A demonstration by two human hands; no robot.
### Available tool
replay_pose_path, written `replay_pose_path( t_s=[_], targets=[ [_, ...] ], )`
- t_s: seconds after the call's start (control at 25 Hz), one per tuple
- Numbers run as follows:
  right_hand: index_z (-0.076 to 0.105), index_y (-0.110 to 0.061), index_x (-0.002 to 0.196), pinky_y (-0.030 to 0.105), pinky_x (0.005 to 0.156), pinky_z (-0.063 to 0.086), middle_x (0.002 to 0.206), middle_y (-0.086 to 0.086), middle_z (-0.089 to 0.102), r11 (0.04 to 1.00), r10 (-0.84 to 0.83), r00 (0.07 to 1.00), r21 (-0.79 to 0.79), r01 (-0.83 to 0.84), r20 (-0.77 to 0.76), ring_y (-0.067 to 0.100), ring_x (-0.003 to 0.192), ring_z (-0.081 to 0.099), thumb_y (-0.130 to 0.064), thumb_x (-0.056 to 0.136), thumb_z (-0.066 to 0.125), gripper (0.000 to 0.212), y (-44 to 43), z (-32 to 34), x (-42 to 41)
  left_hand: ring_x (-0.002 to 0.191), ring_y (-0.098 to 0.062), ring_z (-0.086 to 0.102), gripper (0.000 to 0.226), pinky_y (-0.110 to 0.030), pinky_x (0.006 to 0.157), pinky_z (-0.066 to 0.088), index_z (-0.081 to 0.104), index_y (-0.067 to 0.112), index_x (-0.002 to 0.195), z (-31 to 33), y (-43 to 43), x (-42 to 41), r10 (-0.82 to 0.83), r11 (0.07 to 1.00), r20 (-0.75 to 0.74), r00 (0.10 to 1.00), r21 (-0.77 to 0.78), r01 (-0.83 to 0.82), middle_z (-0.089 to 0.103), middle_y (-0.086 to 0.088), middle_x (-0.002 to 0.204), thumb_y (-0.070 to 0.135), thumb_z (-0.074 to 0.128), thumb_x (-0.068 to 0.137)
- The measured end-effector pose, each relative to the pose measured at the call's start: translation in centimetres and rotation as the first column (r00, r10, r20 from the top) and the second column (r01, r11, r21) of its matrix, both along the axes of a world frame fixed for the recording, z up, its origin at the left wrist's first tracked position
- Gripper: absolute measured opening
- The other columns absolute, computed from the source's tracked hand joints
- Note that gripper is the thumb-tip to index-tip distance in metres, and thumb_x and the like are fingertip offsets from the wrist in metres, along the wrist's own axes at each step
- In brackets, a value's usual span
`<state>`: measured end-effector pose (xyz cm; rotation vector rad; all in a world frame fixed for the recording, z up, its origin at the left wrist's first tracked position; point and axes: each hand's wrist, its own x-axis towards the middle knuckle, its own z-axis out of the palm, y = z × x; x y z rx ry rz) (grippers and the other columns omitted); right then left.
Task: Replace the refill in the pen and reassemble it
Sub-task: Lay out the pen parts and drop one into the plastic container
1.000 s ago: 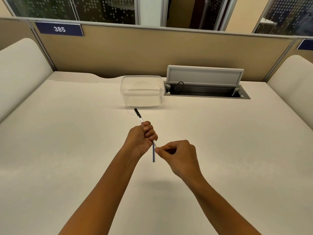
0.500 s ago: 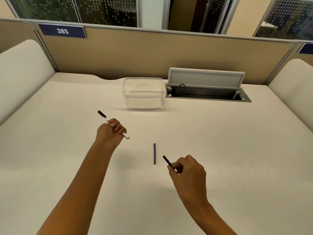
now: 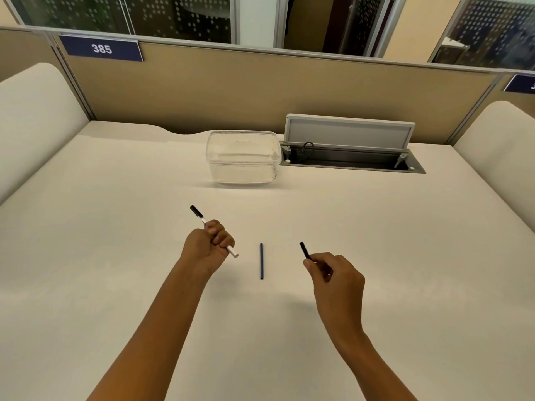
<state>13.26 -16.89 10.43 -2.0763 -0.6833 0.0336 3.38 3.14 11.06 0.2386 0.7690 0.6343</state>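
My left hand (image 3: 207, 246) is fisted around a white pen barrel (image 3: 232, 252) with a black cap end (image 3: 195, 211) sticking out up and to the left. My right hand (image 3: 335, 277) pinches a thin dark refill (image 3: 304, 250) whose free end points up and left. Between the two hands a second dark blue refill (image 3: 261, 261) lies flat on the white desk (image 3: 115, 227), pointing away from me and touched by neither hand.
A clear plastic box (image 3: 242, 157) with a lid stands at the back centre. To its right an open cable hatch (image 3: 351, 160) with a raised grey flap is set into the desk. A beige partition runs along the back; padded side panels flank the desk.
The hands, joined at the pen a second ago, have come apart: the right drew a dark refill out to the right. The left swung far left with the barrel, then came partly back.
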Motion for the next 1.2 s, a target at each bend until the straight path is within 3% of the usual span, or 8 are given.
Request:
replay_pose_path(
  t_s=[0.16, 0.4, 0.64, 0.88, 1.08, 1.2],
  targets=[
    [0.07, -0.018, 0.09, 0.03, 0.061, 0.051, 0.064, -0.002, 0.064, 1.0, -0.02, 0.999, -0.023, 0.02, -0.025, 0.013, 0.061, 0.06, -0.016, 0.084, 0.068, 0.006, 0.4, -0.9, 0.4, 0.026, -0.009, 0.026, 0.03, -0.015, 0.035, 0.023, 0.034, 0.016, 0.063, 0.1, -1.0, 0.1, -0.017, 1.0, 0.008, 1.0, -0.023, 0.017, 0.034, 0.005, 0.037, -0.01, 0.023, 0.056],
    [0.067, -0.011, 0.094, 0.03, 0.062, 0.049, 0.076, 0.006, 0.069, 0.958, -0.083, 0.996, -0.272, 0.09, 0.036, 0.02, 0.068, 0.063, -0.015, 0.086, 0.065, 0.01, 0.8, -3.8, 1.9, 0.026, -0.009, 0.026, 0.041, -0.013, 0.036, 0.023, 0.035, 0.016, 0.062, -0.6, -1.4, 0.2, -0.059, 0.996, -0.002, 0.998, -0.071, 0.059, 0.035, 0.005, 0.037, -0.008, 0.011, 0.086],
    [0.064, -0.004, 0.09, 0.031, 0.06, 0.044, 0.082, 0.011, 0.065, 0.925, -0.06, 0.992, -0.367, 0.098, 0.113, 0.025, 0.07, 0.059, -0.012, 0.088, 0.06, 0.009, 0.8, -5.8, 2.3, 0.026, -0.009, 0.026, 0.042, -0.013, 0.036, 0.022, 0.035, 0.016, 0.063, -0.8, -1.4, 0.2, -0.049, 0.996, -0.003, 0.999, -0.076, 0.049, 0.035, 0.005, 0.037, -0.007, 0.01, 0.088],
    [0.062, -0.003, 0.089, 0.027, 0.056, 0.04, 0.077, 0.011, 0.064, 0.934, -0.084, 0.989, -0.337, 0.121, 0.122, 0.021, 0.062, 0.055, -0.014, 0.087, 0.062, 0.01, 0.9, -6.5, 2.5, 0.026, -0.009, 0.026, 0.033, -0.013, 0.035, 0.022, 0.035, 0.016, 0.063, -0.6, -1.6, 0.1, -0.018, 0.998, -0.012, 1.0, -0.066, 0.017, 0.035, 0.005, 0.037, -0.013, 0.018, 0.065],
    [0.062, -0.005, 0.089, 0.025, 0.057, 0.037, 0.075, 0.01, 0.063, 0.947, -0.102, 0.99, -0.295, 0.128, 0.1, 0.017, 0.061, 0.05, -0.015, 0.087, 0.063, 0.011, 0.8, -6.1, 2.4, 0.027, -0.009, 0.025, 0.039, -0.014, 0.036, 0.022, 0.035, 0.015, 0.063, -0.9, -1.1, -0.1, -0.016, 0.999, -0.043, 0.999, -0.049, 0.014, 0.035, 0.005, 0.038, -0.011, 0.012, 0.079],
    [0.063, -0.007, 0.085, 0.022, 0.054, 0.036, 0.074, 0.007, 0.061, 0.972, -0.091, 0.98, -0.198, 0.126, 0.178, 0.016, 0.059, 0.051, -0.009, 0.085, 0.063, 0.002, 1.0, -5.4, 1.7, 0.027, -0.008, 0.026, 0.042, -0.014, 0.035, 0.022, 0.036, 0.016, 0.064, -0.9, -1.1, -0.2, -0.017, 1.0, -0.04, 0.999, 0.003, 0.018, 0.035, 0.006, 0.038, -0.008, 0.011, 0.088]
  ],
)
